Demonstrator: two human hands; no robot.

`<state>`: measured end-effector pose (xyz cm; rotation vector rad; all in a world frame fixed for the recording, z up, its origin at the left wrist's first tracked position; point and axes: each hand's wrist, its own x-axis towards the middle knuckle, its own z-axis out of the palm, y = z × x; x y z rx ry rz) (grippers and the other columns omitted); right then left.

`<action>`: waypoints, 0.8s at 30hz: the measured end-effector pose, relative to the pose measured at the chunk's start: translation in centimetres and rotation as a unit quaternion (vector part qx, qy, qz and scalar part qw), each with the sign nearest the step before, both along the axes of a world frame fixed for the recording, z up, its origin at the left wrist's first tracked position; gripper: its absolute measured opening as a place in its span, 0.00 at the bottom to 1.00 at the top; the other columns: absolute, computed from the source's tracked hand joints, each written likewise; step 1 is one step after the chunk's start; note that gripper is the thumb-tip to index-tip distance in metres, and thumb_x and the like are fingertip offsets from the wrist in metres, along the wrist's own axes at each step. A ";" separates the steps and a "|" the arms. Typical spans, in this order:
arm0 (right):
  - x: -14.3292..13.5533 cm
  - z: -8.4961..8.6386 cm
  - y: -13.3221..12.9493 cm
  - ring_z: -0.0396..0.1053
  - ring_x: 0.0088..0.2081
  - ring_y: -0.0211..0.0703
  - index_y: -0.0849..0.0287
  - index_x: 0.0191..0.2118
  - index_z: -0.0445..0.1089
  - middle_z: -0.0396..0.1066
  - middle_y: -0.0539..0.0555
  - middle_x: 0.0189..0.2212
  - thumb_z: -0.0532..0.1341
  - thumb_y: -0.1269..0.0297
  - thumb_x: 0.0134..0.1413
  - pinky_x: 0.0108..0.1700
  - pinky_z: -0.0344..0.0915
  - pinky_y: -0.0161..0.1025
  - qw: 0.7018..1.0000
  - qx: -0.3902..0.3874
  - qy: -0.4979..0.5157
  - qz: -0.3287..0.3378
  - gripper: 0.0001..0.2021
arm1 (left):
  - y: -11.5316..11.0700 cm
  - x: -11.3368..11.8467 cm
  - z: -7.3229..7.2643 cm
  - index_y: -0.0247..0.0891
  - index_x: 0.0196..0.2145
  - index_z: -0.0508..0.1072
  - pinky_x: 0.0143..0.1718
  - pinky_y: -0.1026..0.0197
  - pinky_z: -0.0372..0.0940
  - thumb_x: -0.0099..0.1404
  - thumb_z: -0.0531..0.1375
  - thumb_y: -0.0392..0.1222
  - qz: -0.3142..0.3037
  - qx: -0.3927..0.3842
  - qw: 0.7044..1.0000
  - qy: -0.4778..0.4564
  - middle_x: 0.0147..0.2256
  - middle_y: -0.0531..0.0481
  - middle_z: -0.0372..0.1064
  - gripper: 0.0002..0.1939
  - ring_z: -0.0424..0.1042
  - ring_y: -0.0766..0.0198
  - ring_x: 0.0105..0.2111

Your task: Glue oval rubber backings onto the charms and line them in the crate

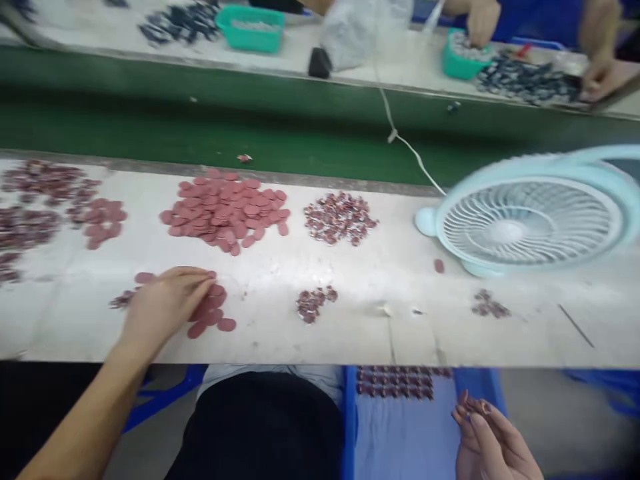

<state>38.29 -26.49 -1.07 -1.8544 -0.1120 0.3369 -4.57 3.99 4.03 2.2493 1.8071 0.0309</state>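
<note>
My left hand (167, 300) reaches over the white table, its fingertips pinched at the edge of a pink oval disc (212, 274). Just under those fingers lies a small group of similar discs (214, 313). Low on the right, my right hand (493, 437) grips a small reddish-brown shiny piece (475, 405) between thumb and fingers; its exact kind is blurred. That hand is over the right side of a blue tray (350, 427). Neat rows of small brown pieces (395, 383) sit on the tray's pale lining near the table edge.
A large heap of pink discs (225, 210) and piles of shiny brown pieces (339, 219) cover parts of the table (270, 347). A light-blue fan (525, 220) stands at right, its white cord crossing the green gap. Opposite, co-workers' hands (483, 20) work near green baskets (253, 30).
</note>
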 end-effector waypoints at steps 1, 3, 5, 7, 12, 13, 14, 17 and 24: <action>1.1 -0.8 -1.5 0.79 0.45 0.58 0.48 0.41 0.78 0.78 0.55 0.40 0.77 0.56 0.42 0.59 0.71 0.57 0.999 -0.017 -0.020 -0.019 0.18 | 0.1 0.1 0.1 0.37 0.47 0.80 0.50 0.58 0.66 0.72 0.53 0.51 -0.003 0.002 1.000 0.018 0.52 0.45 0.78 0.21 0.75 0.52 0.52; 3.3 -2.9 -4.5 0.78 0.46 0.58 0.52 0.42 0.76 0.78 0.56 0.40 0.76 0.53 0.43 0.56 0.73 0.59 0.996 -0.060 -0.040 -0.043 0.20 | 0.2 0.3 0.3 0.38 0.45 0.81 0.48 0.59 0.66 0.71 0.54 0.51 0.002 0.004 0.999 0.044 0.52 0.47 0.78 0.20 0.75 0.53 0.52; 5.3 -5.6 -6.9 0.78 0.44 0.55 0.57 0.44 0.75 0.78 0.55 0.40 0.74 0.51 0.47 0.53 0.74 0.60 0.991 -0.122 -0.035 -0.041 0.21 | 0.5 0.6 0.6 0.40 0.42 0.81 0.45 0.60 0.66 0.70 0.54 0.51 0.018 0.002 0.998 0.063 0.52 0.49 0.78 0.19 0.75 0.54 0.51; 7.1 -8.6 -8.3 0.78 0.43 0.50 0.60 0.44 0.75 0.78 0.54 0.40 0.71 0.54 0.55 0.51 0.75 0.57 0.979 -0.201 -0.019 -0.020 0.17 | 0.9 1.0 1.0 0.43 0.42 0.81 0.41 0.62 0.64 0.70 0.53 0.52 0.039 -0.016 0.995 0.086 0.52 0.51 0.78 0.19 0.75 0.55 0.49; 10.2 -14.6 -8.6 0.74 0.47 0.47 0.60 0.49 0.73 0.75 0.55 0.47 0.65 0.57 0.64 0.51 0.73 0.51 0.933 -0.359 -0.009 0.040 0.13 | 1.7 2.7 2.1 0.45 0.46 0.80 0.36 0.62 0.62 0.67 0.52 0.54 0.085 -0.055 0.982 0.161 0.53 0.51 0.78 0.21 0.75 0.55 0.43; 10.6 -15.4 -8.4 0.74 0.48 0.47 0.60 0.50 0.73 0.74 0.55 0.49 0.64 0.57 0.65 0.51 0.73 0.51 0.926 -0.375 -0.011 0.051 0.14 | 1.8 2.9 2.3 0.45 0.48 0.80 0.36 0.60 0.64 0.67 0.52 0.54 0.090 -0.060 0.980 0.168 0.54 0.50 0.77 0.22 0.75 0.54 0.43; 10.9 -16.1 -8.3 0.74 0.48 0.47 0.60 0.51 0.72 0.74 0.56 0.49 0.64 0.57 0.65 0.51 0.73 0.51 0.920 -0.387 -0.013 0.064 0.15 | 1.9 3.1 2.4 0.45 0.49 0.80 0.38 0.58 0.65 0.66 0.52 0.55 0.095 -0.066 0.978 0.171 0.55 0.50 0.76 0.23 0.76 0.52 0.43; 11.5 -17.6 -8.1 0.74 0.49 0.48 0.60 0.52 0.71 0.73 0.56 0.51 0.64 0.56 0.65 0.51 0.73 0.52 0.908 -0.408 -0.018 0.094 0.16 | 1.8 3.1 2.6 0.44 0.51 0.77 0.47 0.51 0.69 0.65 0.53 0.56 0.118 -0.061 0.983 0.128 0.52 0.53 0.77 0.24 0.77 0.48 0.45; 11.9 -18.7 -8.3 0.73 0.50 0.49 0.59 0.54 0.71 0.72 0.57 0.52 0.64 0.56 0.65 0.52 0.73 0.53 0.894 -0.436 -0.022 0.104 0.17 | 0.7 2.2 2.9 0.48 0.52 0.76 0.59 0.48 0.67 0.62 0.58 0.53 0.189 -0.013 0.980 -0.063 0.42 0.64 0.78 0.22 0.77 0.50 0.50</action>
